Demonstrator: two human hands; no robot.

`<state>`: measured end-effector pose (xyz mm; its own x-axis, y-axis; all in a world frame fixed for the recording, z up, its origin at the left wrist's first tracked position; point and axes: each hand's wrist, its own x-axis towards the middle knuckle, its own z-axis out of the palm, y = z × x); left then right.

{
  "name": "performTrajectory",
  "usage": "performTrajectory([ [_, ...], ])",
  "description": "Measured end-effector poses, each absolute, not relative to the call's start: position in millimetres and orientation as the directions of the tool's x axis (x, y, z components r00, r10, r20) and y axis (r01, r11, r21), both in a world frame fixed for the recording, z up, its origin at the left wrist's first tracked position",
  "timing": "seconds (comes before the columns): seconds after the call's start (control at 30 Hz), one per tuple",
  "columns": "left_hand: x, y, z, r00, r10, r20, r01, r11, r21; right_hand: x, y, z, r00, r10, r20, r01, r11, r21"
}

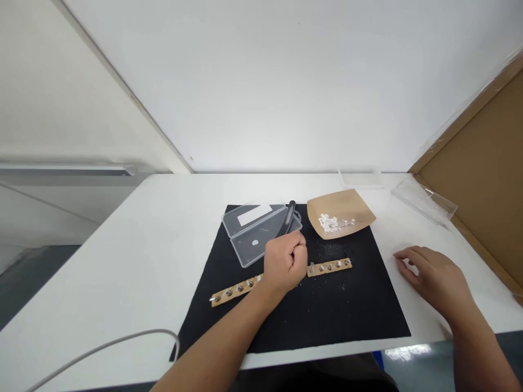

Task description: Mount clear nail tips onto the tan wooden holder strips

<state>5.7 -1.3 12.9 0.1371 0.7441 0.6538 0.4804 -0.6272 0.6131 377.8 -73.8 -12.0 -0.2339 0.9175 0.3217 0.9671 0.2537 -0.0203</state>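
Note:
My left hand [287,261] is closed in a fist over the middle of a tan perforated strip [232,292]. A black tool handle [288,216] sticks up from the fist. Its working end is hidden, so I cannot tell its kind. Small metal pieces and short clear or white bits sit along the strip, which shows again right of the fist [329,267]; whether it is one strip or two is covered. On the white table, my right hand [433,277] rests with fingers loosely bent, thumb apart from them, holding nothing visible.
A black mat [327,321] lies under the work. On it are an opened clear plastic case [249,247] and a brown paper tray [345,204] with white bits. Clear plastic boxes [425,201] stand back right beside a cardboard wall [486,169]. A grey cable [118,340] curves front left.

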Motion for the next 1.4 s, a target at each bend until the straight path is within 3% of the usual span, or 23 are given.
performTrajectory([
  [0.23, 6, -2, 10, 0.157, 0.756, 0.635, 0.49, -0.618, 0.614, 369, -79, 38, -0.132, 0.879, 0.458, 0.976, 0.195, -0.093],
  [0.37, 11, -3, 11, 0.22, 0.666, 0.713, 0.483, -0.71, 0.513, 348, -70, 71, -0.195, 0.835, 0.515, 0.927, 0.329, -0.182],
  [0.5, 16, -6, 15, 0.262, 0.533, 0.805, 0.517, -0.782, 0.349, 310, -45, 84, -0.386, 0.789, 0.477, 0.794, 0.548, -0.263],
  [0.67, 12, -7, 21, 0.25, 0.429, 0.868, 0.71, -0.69, 0.137, 265, -19, 73, -0.506, 0.657, 0.559, 0.603, 0.733, -0.315],
  [0.87, 4, 0, 18, 0.23, 0.471, 0.852, 0.699, -0.689, 0.192, 256, -17, 58, -0.511, 0.663, 0.547, 0.476, 0.748, -0.462],
  [1.1, 3, -1, 16, 0.26, 0.532, 0.806, 0.668, -0.702, 0.248, 259, -15, 48, -0.466, 0.746, 0.475, 0.434, 0.661, -0.612],
  [1.4, 4, -3, 27, 0.548, 0.423, 0.721, 0.357, -0.899, 0.256, 263, -20, 49, -0.509, 0.739, 0.441, 0.324, 0.639, -0.698],
])
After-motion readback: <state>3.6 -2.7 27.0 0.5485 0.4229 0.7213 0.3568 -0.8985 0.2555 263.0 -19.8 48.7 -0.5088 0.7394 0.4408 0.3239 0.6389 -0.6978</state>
